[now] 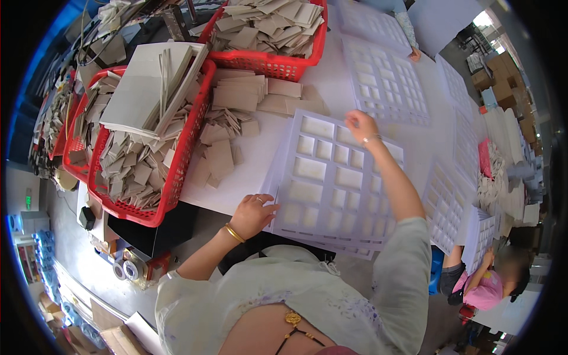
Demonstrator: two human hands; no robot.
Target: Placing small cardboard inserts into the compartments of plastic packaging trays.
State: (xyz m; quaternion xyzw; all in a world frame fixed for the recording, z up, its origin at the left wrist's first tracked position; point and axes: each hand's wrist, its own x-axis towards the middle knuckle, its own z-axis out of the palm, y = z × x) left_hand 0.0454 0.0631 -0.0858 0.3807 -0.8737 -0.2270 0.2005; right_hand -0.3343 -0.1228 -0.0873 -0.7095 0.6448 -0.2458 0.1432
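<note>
In front of me lies a stack of white panels with rectangular openings; its top white panel [305,194] has openings of several sizes. My left hand [254,216] is at the stack's left edge, its bent fingers and thumb closed on the panel's rim. Over the far edge of the same panel is my right hand [362,126], fingers curled together; what they hold, if anything, is too small to make out. Small grey cardboard pieces [220,160] lie loose to the left of the stack.
Red plastic baskets [204,100] full of grey cardboard pieces stand at the left, one topped with large grey sheets [139,89]. More windowed panels [387,80] cover the far and right table. A person in pink [484,290] holds panels at right; another person's hand [415,55] is beyond.
</note>
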